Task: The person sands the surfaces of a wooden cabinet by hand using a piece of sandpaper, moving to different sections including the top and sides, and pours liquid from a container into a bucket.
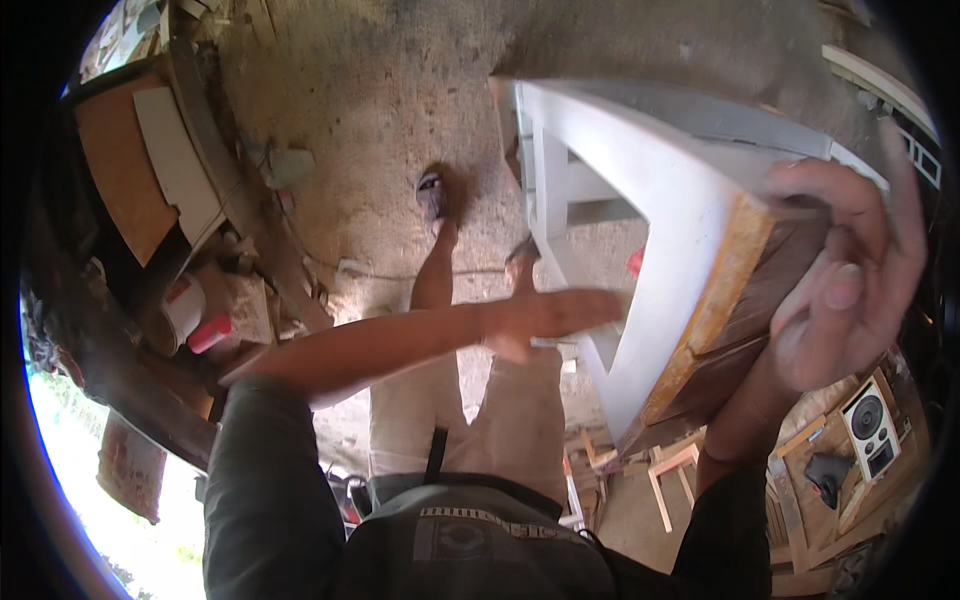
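Observation:
A large wooden furniture piece, likely a cabinet, stands tilted at my right. Its front frame is painted white around openings; one edge is bare yellowish wood, and the side beyond is brown. My left hand reaches across my body to the white frame, fingers stretched out and their tips at the inner edge of an opening. Those fingertips are blurred, so contact is hard to judge. Close to the camera, my right hand is raised beside the upper corner with its fingers bent and apart. Nothing shows in it.
A dark workbench on the left carries a brown board and a pale board. A white bucket and a red object lie below. Lower right are wooden frames and a speaker panel. A cord crosses the concrete floor.

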A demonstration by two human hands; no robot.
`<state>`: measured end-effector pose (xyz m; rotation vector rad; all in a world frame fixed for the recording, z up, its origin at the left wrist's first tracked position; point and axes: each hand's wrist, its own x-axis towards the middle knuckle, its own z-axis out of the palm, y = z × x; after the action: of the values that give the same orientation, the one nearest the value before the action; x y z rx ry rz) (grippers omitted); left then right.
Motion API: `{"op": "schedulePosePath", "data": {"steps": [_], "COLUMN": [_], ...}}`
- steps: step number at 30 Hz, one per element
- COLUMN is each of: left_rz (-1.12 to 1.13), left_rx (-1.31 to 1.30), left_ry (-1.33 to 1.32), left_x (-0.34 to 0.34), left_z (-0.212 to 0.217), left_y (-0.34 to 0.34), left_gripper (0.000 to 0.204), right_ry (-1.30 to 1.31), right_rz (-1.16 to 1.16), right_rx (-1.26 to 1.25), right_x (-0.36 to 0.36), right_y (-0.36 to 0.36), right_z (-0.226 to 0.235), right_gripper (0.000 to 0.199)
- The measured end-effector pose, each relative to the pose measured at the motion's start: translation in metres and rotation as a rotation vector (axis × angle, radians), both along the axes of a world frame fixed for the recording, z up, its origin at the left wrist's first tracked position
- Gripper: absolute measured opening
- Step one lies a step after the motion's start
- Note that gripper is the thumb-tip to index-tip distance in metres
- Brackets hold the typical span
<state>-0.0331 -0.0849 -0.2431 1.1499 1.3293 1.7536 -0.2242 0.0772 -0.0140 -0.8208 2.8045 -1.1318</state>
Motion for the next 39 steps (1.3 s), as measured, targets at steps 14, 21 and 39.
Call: {"op": "schedulePosePath", "data": {"steps": [14,21,39], "left_rz": [-0.355,-0.039,-0.006], "left_rx": [-0.472,-0.584,-0.471], "left_ry": [0.186,0.995,-0.245], "left_x": [-0.055,-0.075,-0.088], "left_z": [-0.044,-0.055,-0.121], "left_y": [-0.009,-0.024,-0.039], "left_gripper": [0.080,0.076,0.069], "right_ry": [-0.017,-0.046,0.005], "right_rz": [0.096,-0.042,0.072], "right_rx": [0.008,-0.005,-0.031], "right_x": [-0.012,0.005,0.010], "right_y": [0.025,0.006,0.015], "right_z": [-0.005,-0.008,-0.021], "right_gripper": [0.082,0.088,0.071]}}
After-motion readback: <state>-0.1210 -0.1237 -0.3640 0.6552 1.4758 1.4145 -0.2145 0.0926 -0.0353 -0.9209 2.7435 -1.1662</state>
